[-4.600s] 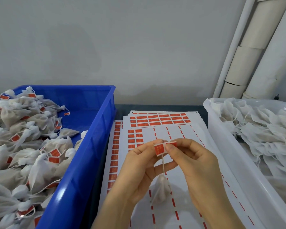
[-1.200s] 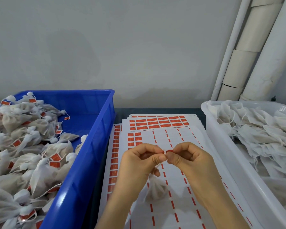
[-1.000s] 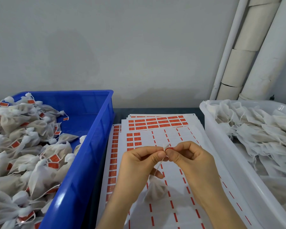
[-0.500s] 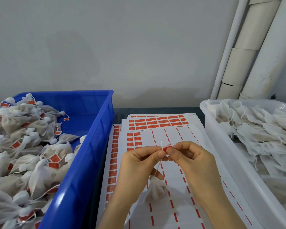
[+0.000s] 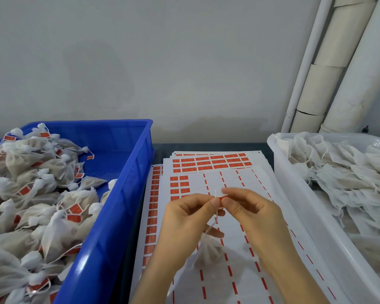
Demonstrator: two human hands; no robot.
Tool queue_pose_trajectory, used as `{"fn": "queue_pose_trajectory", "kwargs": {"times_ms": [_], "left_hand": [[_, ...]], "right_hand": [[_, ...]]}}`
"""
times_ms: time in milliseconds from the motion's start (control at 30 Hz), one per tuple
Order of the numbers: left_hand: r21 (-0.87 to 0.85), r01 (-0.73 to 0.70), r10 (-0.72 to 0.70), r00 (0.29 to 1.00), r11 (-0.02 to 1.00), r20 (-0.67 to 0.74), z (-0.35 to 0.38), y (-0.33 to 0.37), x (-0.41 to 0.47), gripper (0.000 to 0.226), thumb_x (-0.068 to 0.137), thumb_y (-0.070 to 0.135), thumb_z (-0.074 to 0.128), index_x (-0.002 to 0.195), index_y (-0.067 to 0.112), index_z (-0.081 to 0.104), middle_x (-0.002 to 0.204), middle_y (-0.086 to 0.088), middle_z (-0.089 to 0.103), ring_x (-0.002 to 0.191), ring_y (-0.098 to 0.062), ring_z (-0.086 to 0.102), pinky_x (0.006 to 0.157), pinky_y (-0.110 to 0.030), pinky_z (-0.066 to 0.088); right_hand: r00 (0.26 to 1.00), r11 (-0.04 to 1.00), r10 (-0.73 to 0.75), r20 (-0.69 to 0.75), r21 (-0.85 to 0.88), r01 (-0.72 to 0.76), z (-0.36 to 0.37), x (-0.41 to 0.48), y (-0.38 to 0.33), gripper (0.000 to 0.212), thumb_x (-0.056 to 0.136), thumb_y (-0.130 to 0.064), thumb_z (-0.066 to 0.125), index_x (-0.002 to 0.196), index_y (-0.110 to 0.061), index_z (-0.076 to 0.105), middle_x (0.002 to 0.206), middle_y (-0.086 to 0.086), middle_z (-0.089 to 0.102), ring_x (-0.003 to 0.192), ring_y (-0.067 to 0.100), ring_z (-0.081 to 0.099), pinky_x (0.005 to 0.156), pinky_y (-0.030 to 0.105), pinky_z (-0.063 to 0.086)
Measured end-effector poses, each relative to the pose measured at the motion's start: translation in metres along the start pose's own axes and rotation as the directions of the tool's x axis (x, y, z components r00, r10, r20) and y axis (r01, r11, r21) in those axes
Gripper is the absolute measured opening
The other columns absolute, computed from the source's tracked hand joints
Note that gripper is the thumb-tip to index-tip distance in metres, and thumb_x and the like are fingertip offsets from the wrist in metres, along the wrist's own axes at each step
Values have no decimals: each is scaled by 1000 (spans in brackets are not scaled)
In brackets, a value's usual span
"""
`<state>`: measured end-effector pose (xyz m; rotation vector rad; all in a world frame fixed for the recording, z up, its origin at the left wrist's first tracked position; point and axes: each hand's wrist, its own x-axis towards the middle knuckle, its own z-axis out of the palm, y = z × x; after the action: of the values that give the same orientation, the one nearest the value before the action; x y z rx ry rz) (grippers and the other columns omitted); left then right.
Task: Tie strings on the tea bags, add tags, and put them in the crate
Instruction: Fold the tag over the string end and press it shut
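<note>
- Left hand: I see thumb and forefinger pinching the string, tea bag dangling beneath.
- Right hand: fingertips curled, pinching the red tag.

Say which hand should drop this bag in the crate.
Left, probably: the left hand pinches the string above the tea bag, and the blue crate lies on its side; the right hand, pinching the tag, would cross.

Sticker sheets between two crates

Glossy plastic crate, gauzy tea bags
</note>
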<state>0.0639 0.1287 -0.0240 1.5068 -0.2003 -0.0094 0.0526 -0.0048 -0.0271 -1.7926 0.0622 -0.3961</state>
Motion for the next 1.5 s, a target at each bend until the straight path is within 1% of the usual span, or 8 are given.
{"fn": "queue_pose_trajectory", "kwargs": {"times_ms": [167,267,400,533,800,1100,1333,1500], "left_hand": [[-36,-69,68,998,997,-14,1,-6,1,14,86,10,61,77,13,71,81,-1,73,79,-19,71,64,-25,57],[59,-105,106,994,993,-19,0,-9,2,14,81,35,63,73,28,73,81,7,73,85,-10,70,71,-18,56],[241,-16,-48,966,970,256,-13,-14,8,40,70,63,49,102,44,62,94,21,72,97,3,64,86,-15,45],[323,144,-250,916,936,315,-9,-20,10,26,75,41,69,100,40,62,93,22,72,90,3,67,75,-14,50],[333,142,-210,962,932,176,-1,-22,7,16,73,52,59,77,40,70,85,25,71,84,-4,66,67,-20,55],[347,202,-268,951,916,156,9,-24,7,4,83,30,68,80,28,71,82,19,73,87,-3,67,72,-15,47],[421,172,-307,910,891,278,12,-15,3,26,82,32,69,87,57,63,87,19,71,85,-5,67,71,-9,47],[375,156,-272,921,914,279,15,-2,-8,12,89,38,58,87,48,65,77,18,69,69,4,63,59,-5,44]], "right_hand": [[997,995,-19,77,102,11,0,-1,-1,12,77,-24,67,71,-34,65,69,-33,65,75,-17,59,54,-3,39],[999,998,-28,39,50,26,2,-2,2,12,79,-25,66,72,-34,64,72,-33,64,79,-15,58,57,-2,42],[996,996,47,-71,77,-41,-4,1,2,6,81,-33,63,76,-31,65,75,-29,65,75,-10,60,55,5,44],[977,986,122,-175,136,-99,-12,7,5,8,82,-35,64,75,-30,65,70,-24,67,71,8,64,62,18,46],[952,927,262,-160,315,-202,-13,15,16,10,86,-32,59,83,-25,65,78,-6,71,76,14,69,71,24,54],[942,955,221,-252,249,-158,-12,15,17,7,80,-25,70,82,-22,64,70,-11,70,76,13,67,75,28,52],[928,970,167,-334,224,-93,-15,14,19,8,83,-22,67,78,-23,60,65,-12,67,70,14,65,70,27,52],[976,944,114,-185,327,-48,-18,14,15,14,76,-31,67,89,-28,64,86,-13,71,86,16,67,81,35,52]]}}
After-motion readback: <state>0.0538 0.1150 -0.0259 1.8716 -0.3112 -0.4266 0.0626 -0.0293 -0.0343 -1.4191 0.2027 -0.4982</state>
